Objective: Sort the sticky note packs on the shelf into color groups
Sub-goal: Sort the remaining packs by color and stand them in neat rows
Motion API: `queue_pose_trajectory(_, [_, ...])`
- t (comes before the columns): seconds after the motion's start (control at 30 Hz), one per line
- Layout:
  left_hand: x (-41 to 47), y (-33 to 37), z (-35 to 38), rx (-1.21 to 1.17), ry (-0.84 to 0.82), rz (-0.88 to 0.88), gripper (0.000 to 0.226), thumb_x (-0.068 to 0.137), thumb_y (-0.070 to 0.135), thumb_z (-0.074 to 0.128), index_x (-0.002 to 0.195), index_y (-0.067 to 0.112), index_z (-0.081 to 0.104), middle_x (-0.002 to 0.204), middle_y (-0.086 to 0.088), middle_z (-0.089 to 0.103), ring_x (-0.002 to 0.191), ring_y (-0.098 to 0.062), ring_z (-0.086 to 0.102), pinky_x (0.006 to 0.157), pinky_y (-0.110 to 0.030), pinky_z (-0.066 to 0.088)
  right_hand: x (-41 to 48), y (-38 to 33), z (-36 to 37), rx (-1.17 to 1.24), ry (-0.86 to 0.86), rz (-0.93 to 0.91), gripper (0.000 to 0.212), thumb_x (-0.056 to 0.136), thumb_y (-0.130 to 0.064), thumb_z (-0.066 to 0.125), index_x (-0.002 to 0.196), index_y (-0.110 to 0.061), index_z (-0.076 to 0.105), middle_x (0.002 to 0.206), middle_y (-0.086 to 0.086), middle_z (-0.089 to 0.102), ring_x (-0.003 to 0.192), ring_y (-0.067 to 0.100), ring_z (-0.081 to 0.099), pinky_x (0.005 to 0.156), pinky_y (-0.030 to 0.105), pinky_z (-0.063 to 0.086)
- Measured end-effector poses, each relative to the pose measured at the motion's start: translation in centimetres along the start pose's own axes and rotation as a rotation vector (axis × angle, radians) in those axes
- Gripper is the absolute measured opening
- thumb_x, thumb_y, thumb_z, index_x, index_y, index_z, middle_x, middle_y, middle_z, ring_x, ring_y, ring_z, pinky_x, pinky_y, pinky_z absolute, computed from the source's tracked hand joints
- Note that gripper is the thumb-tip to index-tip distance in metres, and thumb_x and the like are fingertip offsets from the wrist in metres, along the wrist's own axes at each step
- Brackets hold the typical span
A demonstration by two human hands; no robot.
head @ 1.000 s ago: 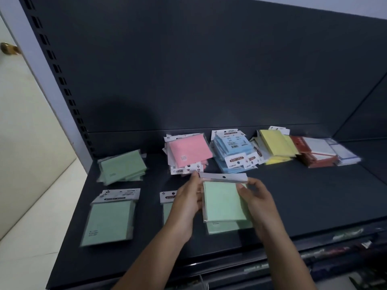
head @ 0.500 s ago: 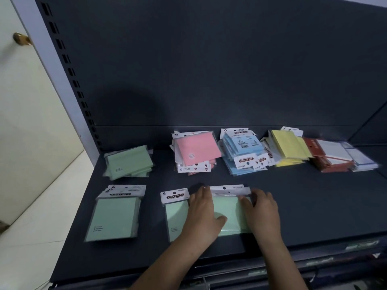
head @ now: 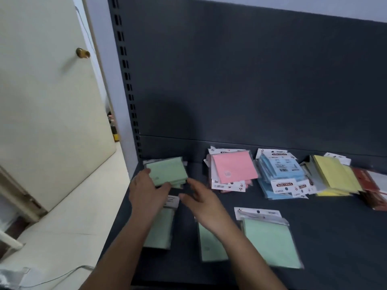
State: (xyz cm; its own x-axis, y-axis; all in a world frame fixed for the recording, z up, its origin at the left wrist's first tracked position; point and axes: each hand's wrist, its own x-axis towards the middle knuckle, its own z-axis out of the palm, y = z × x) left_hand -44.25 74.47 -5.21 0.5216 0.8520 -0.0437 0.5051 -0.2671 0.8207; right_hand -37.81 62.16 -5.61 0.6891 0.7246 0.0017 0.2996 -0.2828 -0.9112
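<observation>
We list, on the shelf [head: 335, 237]:

- Far row, left to right: far-left stack [head: 169, 171], second stack [head: 233, 170], third stack [head: 281, 176], fourth stack [head: 335, 176], far-right stack [head: 369, 184]. The last three overlap.
- Near row, left to right: near-left pack [head: 160, 231], near-middle pack [head: 209, 245], near-right pack [head: 271, 242].
- Our left hand [head: 146, 190] touches the far-left stack's near-left corner.
- Our right hand [head: 202, 205] is above the near-left and near-middle packs.
- A door [head: 52, 101] stands left of the shelf.

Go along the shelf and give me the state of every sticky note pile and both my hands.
Back left pile of green sticky note packs, stacked, left hand touching its near corner.
Right hand, open, holding nothing.
Front left green pack, flat.
Front middle green pack, flat.
Front right green packs, overlapping, flat.
Pink pack pile, stacked.
Blue pack pile, stacked, fanned.
Yellow pack pile, stacked.
Red packs, partly out of frame.
</observation>
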Motion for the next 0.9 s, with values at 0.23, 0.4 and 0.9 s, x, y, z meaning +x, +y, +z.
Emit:
queue_pose_trajectory(0.23, [0.8, -1.7, -1.1, -0.152, -0.224, -0.021, 0.048, 0.081, 0.020, 0.061, 0.127, 0.016, 0.048, 0.117, -0.003, 0.060, 0.108, -0.022, 0.058, 0.096, -0.040, 0.046, 4.8, -0.7, 3.1, 0.092, 0.122, 0.122, 0.037, 0.084, -0.002, 0.054, 0.120, -0.010, 0.055, 0.118, 0.007, 0.062, 0.108, 0.017, 0.058, 0.087, 0.020, 0.044])
queue_pose_trajectory(0.4, [0.8, -2.3, -0.9, -0.272, 0.002, 0.028, 0.024, 0.087, 0.023, 0.062, 0.108, 0.012, 0.055, 0.100, 0.001, 0.060, 0.092, -0.015, 0.057, 0.072, -0.023, 0.041, 4.3, 0.0, 3.0, 0.043, 0.274, 0.171, 0.036, 0.088, -0.012, 0.054, 0.124, -0.012, 0.055, 0.122, 0.002, 0.057, 0.115, 0.015, 0.052, 0.101, 0.027, 0.040])
queue_pose_trajectory(0.9, [-2.9, 0.4, -2.4, -0.931, -0.278, -0.179, 0.016, 0.086, 0.007, 0.056, 0.096, 0.016, 0.064, 0.084, 0.000, 0.072, 0.069, -0.014, 0.068, 0.050, -0.024, 0.051, -1.1, -1.2, 0.3, 0.762, 0.447, 0.165, 0.015, 0.082, -0.011, 0.068, 0.095, -0.016, 0.062, 0.067, -0.004, 0.067, 0.067, 0.010, 0.061, 0.070, 0.023, 0.050])
